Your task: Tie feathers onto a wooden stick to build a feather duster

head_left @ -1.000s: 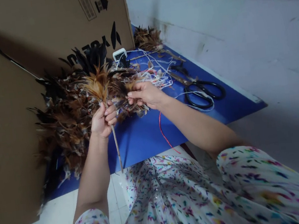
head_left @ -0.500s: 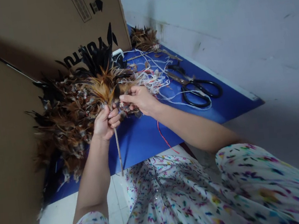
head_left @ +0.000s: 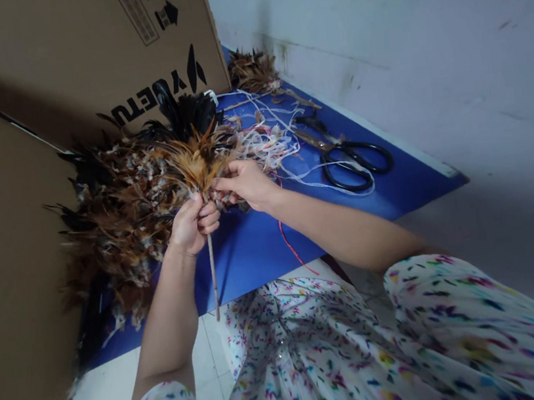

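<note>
My left hand [head_left: 195, 222] is closed round a thin stick [head_left: 213, 270] just below the feathers at its top. Golden-brown feathers [head_left: 196, 160] fan out above that fist, with long black feathers [head_left: 188, 112] standing behind them. Close on the right, my right hand [head_left: 247, 183] pinches a small brown feather bunch against the base of the golden ones; its fingertips partly hide the bunch. Behind and left of both hands spreads a big heap of brown and black feather bunches [head_left: 123, 200].
Black-handled scissors [head_left: 345, 156] lie on the blue table [head_left: 255, 254] at the right, beside tangled white strings [head_left: 269, 143]. A red string [head_left: 290, 243] trails over the front edge. A cardboard box [head_left: 77, 54] stands behind; another feather pile [head_left: 253, 69] sits near the wall [head_left: 403, 75].
My right hand has moved left, bringing its feather bunch up to the feathers on the stick. My left hand keeps its hold and has shifted slightly right and down; the view has turned a little.
</note>
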A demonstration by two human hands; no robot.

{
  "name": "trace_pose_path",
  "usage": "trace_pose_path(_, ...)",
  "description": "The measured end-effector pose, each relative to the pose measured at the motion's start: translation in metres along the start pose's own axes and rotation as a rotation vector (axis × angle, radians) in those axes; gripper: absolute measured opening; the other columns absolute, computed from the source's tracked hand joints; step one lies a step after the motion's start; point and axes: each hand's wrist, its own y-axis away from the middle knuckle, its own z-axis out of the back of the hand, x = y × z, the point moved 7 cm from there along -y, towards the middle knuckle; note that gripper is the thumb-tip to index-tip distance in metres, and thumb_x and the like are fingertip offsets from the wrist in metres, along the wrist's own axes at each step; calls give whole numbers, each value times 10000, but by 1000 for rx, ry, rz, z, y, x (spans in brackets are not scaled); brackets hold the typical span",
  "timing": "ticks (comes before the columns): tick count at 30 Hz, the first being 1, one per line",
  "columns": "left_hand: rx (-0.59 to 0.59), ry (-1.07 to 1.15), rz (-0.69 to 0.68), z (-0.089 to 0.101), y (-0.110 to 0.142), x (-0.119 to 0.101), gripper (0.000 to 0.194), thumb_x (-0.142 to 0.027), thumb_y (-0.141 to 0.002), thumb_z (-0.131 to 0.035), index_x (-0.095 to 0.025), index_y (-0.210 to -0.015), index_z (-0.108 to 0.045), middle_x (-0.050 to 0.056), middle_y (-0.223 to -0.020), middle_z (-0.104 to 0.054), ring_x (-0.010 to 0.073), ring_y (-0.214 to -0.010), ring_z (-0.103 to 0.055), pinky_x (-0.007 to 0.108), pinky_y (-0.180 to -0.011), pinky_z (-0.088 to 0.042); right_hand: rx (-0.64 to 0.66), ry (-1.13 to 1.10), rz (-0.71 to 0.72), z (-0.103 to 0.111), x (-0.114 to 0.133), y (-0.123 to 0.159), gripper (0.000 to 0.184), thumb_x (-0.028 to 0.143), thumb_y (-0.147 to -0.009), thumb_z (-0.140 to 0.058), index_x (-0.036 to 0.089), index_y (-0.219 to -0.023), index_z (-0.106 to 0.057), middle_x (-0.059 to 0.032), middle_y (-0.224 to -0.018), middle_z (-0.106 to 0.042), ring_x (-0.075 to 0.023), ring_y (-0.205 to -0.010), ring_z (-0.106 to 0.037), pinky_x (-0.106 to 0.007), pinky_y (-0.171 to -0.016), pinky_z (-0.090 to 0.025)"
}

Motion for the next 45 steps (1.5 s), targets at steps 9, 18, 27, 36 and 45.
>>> trace_pose_path(9,-10,-43,11,-3,1,2,285,-374,-865,-642,-106,-822,-554,-90,-562,-283,-2,-381,-210,115,-352,-169,-43,52,-14,-1,5,4,211,50,-755,-722,145,-686,-547,24,-540,-607,-82,-443,-562,-170,-340,-375)
trace_pose_path(18,-61,-56,48,0,1,7,320,-380,-809,-708,-130,-769,-511,-90,-565,-292,-4,-382,-223,105,-351,-168,-84,149,11,0,-2,4,181,80,-710,-713,148,-674,-550,53,-541,-542,-44,-429,-451,-170,-362,-288)
trace_pose_path(27,-32,-89,34,0,0,7,361,-361,-814,-697,-154,-703,-423,-92,-548,-282,1,-372,-215,109,-344,-170,-118,163,-23,3,-7,6,170,82,-698,-683,147,-669,-529,70,-592,-507,-25,-475,-412,-159,-399,-280)
trace_pose_path(36,-17,-89,29,-3,2,6,375,-365,-797,-715,-150,-695,-425,-94,-549,-277,-2,-374,-214,110,-340,-169,-7,28,-135,-2,-17,3,235,7,-780,-595,160,-637,-488,78,-482,-448,-28,-397,-381,-146,-333,-243)
trace_pose_path(45,-113,-52,-14,8,1,0,315,-357,-816,-702,-143,-731,-487,-102,-553,-231,-6,-371,-213,107,-356,-157,224,58,-137,-10,-10,8,171,169,-763,-738,143,-712,-577,35,-588,-557,-43,-479,-473,-140,-372,-346)
